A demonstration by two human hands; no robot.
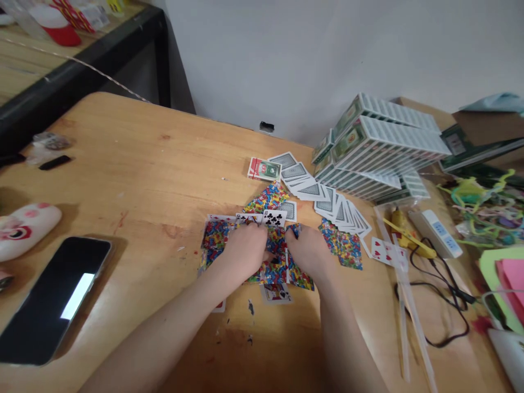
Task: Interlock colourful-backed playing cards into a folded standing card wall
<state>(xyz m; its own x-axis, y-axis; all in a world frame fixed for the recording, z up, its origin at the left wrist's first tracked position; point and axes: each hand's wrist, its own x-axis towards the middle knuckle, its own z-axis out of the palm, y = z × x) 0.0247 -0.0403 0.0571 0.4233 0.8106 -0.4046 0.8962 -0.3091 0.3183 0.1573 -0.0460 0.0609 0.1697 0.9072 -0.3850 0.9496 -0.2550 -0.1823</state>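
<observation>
Pressing down side by side near the middle of a wooden desk [123, 142], a person's two bare hands work on a cluster of playing cards covered in bright multicoloured patterned paper [278, 270]. The left hand [243, 254] lies palm down with its fingers curled onto the cards, pinching the patterned surface at its fingertips. The right hand [309, 252] sits just beside it, fingers bent and gripping the upper edge of the same cluster. How firmly either hand clasps cannot be told, since the fingertips are partly hidden.

Just beyond the fingers lie face-up cards, among them a ten of clubs [274, 218], touching the cluster. Under the wrists a face card [276, 293] peeks out. To the right of the right hand lies another patterned piece [344, 245], and past it a card with red hearts [382, 251].

Farther beyond the fingers, a fan of face-down cards with grey-green backs [323, 196] spreads across the desk, next to a small red and green card box [264, 169]. Behind the fan stands a tall leaning stack of boxed card packs [380, 147].

Well to the right lie a yellow glue gun [403, 229] with a black cord, a white power strip [436, 233] and clear glue sticks [411, 305]. Well to the left of the left hand, a dark smartphone [51, 297] lies face up, with a pink and white toy [22, 229] beyond it.
</observation>
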